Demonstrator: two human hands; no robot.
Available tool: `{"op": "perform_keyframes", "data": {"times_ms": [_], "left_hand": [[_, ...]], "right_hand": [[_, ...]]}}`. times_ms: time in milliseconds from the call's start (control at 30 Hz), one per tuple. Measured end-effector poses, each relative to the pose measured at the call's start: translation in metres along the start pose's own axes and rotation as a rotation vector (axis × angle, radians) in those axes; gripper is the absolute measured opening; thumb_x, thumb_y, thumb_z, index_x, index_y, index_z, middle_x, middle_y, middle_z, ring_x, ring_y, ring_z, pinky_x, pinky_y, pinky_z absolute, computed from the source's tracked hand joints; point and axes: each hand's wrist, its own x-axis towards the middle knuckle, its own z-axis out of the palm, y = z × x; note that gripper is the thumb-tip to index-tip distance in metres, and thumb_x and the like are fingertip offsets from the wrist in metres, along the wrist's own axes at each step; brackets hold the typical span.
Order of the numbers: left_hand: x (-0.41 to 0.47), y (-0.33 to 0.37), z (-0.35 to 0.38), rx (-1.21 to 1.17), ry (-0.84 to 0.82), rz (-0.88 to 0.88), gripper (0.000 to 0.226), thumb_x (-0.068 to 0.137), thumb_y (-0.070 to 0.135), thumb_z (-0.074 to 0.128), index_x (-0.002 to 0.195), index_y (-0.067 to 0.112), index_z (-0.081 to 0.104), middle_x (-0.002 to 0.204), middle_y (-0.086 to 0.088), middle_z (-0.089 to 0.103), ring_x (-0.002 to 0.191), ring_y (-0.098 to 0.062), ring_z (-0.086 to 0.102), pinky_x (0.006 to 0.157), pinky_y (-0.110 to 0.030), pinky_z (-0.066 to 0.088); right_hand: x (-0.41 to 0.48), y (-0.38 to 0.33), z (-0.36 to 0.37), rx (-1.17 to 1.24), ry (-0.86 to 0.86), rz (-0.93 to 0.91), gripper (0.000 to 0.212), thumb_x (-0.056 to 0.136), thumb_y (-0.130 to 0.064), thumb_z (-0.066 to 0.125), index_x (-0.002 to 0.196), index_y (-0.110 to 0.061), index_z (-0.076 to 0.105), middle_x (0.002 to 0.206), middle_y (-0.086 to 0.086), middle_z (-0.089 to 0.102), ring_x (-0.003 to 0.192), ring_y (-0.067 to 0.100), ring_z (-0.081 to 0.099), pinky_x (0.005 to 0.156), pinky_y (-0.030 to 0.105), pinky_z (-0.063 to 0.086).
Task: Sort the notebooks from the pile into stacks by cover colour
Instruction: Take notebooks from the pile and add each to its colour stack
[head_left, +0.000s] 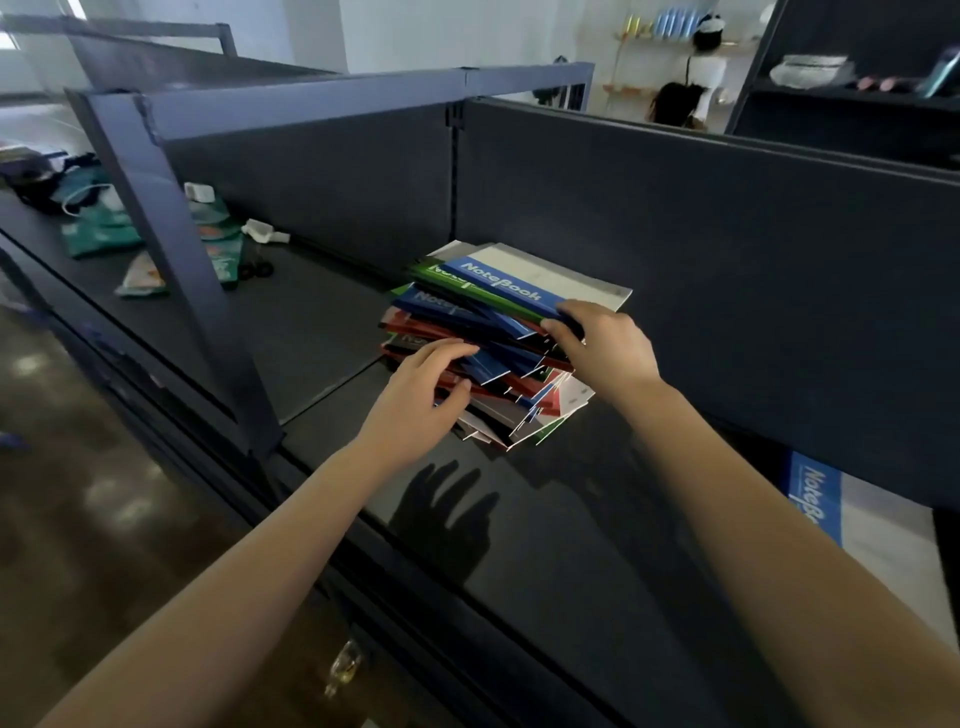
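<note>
**As both hands close on the mixed pile, the sort is at an early pick**

Because the pile (488, 353) sits between the hands with blue, green, red and pale covers fanned at odd angles, I judge the step in hand to be taking off one of the upper notebooks. The top notebook (501, 283), blue-banded, lies just ahead of the right hand (605, 345), whose fingers curl round its near corner. The left hand (415, 402) grips a layer lower down on the pile's left side, with its fingers over a blue cover and its thumb tucked beneath.

The next move probably calls for lifting the top one clear while the left hand steadies the rest, since the loose covers look ready to slide. It then needs a spot on the bench (519, 561), which shows dark and bare nearer the person than the hands.

Right of the right forearm lies another blue notebook (815, 499), possibly the start of a blue stack. It is cut off by the dark panel (701, 249) above it, so I cannot tell what lies with it.

I also cannot tell how many covers the right fingers actually hold, and the pile's lowest colours are mostly hidden. Far left of the left hand, some teal packets (98, 231) are too blurred to read.
</note>
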Motion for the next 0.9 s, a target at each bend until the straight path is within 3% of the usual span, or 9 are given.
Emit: {"op": "perform_keyframes", "data": {"times_ms": [200, 400, 533, 633, 733, 800, 900], "left_hand": [[0.021, 0.004, 0.002, -0.038, 0.113, 0.054, 0.047, 0.091, 0.010, 0.057, 0.136, 0.019, 0.047, 0.145, 0.001, 0.041, 0.136, -0.014, 0.033, 0.109, -0.025, 0.029], [0.026, 0.007, 0.007, -0.041, 0.064, 0.040, 0.053, 0.093, 0.013, 0.056, 0.143, 0.020, 0.038, 0.152, 0.003, 0.031, 0.142, -0.010, 0.023, 0.102, -0.011, 0.020], [0.021, 0.003, 0.011, -0.085, 0.056, 0.043, 0.053, 0.093, 0.012, 0.057, 0.142, 0.020, 0.038, 0.151, 0.000, 0.034, 0.141, -0.014, 0.027, 0.108, -0.024, 0.027], [0.014, 0.006, 0.008, -0.142, 0.112, 0.060, 0.052, 0.092, 0.010, 0.056, 0.141, 0.016, 0.039, 0.145, 0.002, 0.039, 0.136, -0.011, 0.034, 0.113, -0.032, 0.032], [0.009, 0.018, 0.004, -0.314, 0.169, -0.035, 0.058, 0.093, 0.007, 0.055, 0.144, 0.018, 0.031, 0.143, 0.004, 0.039, 0.130, -0.010, 0.040, 0.110, -0.032, 0.035], [0.008, 0.028, 0.002, -0.491, 0.213, -0.125, 0.063, 0.096, 0.008, 0.052, 0.148, 0.021, 0.020, 0.146, -0.001, 0.035, 0.125, -0.010, 0.046, 0.105, -0.028, 0.040], [0.008, 0.044, 0.004, -0.685, 0.271, -0.185, 0.069, 0.098, 0.014, 0.050, 0.150, 0.027, 0.006, 0.152, -0.004, 0.028, 0.108, 0.010, 0.053, 0.098, -0.026, 0.046]], "right_hand": [[0.014, -0.001, 0.005, -0.156, 0.070, 0.013, 0.043, 0.098, -0.049, 0.038, 0.112, -0.018, 0.065, 0.103, 0.005, 0.069, 0.092, 0.026, 0.062, 0.075, 0.033, 0.043], [0.025, -0.007, 0.007, -0.174, 0.079, 0.100, 0.044, 0.099, -0.046, 0.038, 0.109, -0.014, 0.066, 0.098, 0.007, 0.069, 0.086, 0.027, 0.064, 0.065, 0.029, 0.041], [0.030, -0.009, 0.007, -0.233, 0.115, 0.098, 0.046, 0.100, -0.045, 0.038, 0.103, -0.009, 0.066, 0.095, 0.009, 0.069, 0.084, 0.031, 0.065, 0.071, 0.035, 0.051], [0.024, -0.016, 0.004, -0.308, 0.153, 0.053, 0.047, 0.102, -0.041, 0.033, 0.100, -0.006, 0.064, 0.092, 0.010, 0.068, 0.082, 0.033, 0.064, 0.067, 0.033, 0.046], [0.009, -0.028, 0.002, -0.351, 0.304, -0.056, 0.044, 0.100, -0.035, 0.041, 0.078, -0.004, 0.064, 0.066, 0.009, 0.063, 0.055, 0.031, 0.061, 0.050, 0.026, 0.035], [-0.002, -0.035, 0.004, -0.366, 0.469, -0.113, 0.044, 0.092, -0.033, 0.050, 0.057, -0.007, 0.060, 0.043, 0.003, 0.051, 0.031, 0.025, 0.047, 0.043, 0.017, 0.024], [-0.022, -0.042, 0.004, -0.340, 0.589, -0.168, 0.044, 0.089, -0.035, 0.042, 0.056, -0.014, 0.063, 0.036, -0.002, 0.045, 0.026, 0.023, 0.042, 0.041, 0.015, 0.022]]}}
